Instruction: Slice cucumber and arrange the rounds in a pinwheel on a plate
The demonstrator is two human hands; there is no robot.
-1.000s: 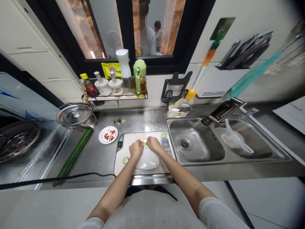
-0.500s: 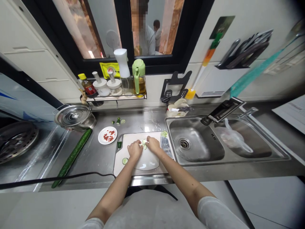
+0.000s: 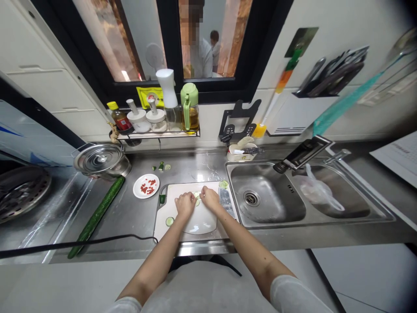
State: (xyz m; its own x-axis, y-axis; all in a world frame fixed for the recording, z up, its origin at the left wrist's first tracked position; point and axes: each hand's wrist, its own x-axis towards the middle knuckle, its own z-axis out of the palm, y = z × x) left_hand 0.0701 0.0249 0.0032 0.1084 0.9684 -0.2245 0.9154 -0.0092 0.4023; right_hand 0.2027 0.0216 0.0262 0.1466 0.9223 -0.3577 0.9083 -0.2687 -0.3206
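Little has moved since the earlier frame: left hand and right hand stay over one white plate.
Head view: I see cucumber slices, uncountable, between the two curled hands; can't tell whether either pinches one. One whole cucumber lies left.

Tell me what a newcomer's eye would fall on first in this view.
Probably the left hand and right hand, close together at pale green slices on the white dish, mid-counter. Next, the long green cucumber lying at the left, its far end beside the lidded pot. Then the bright red pieces on the small round plate, left of the cutting board.
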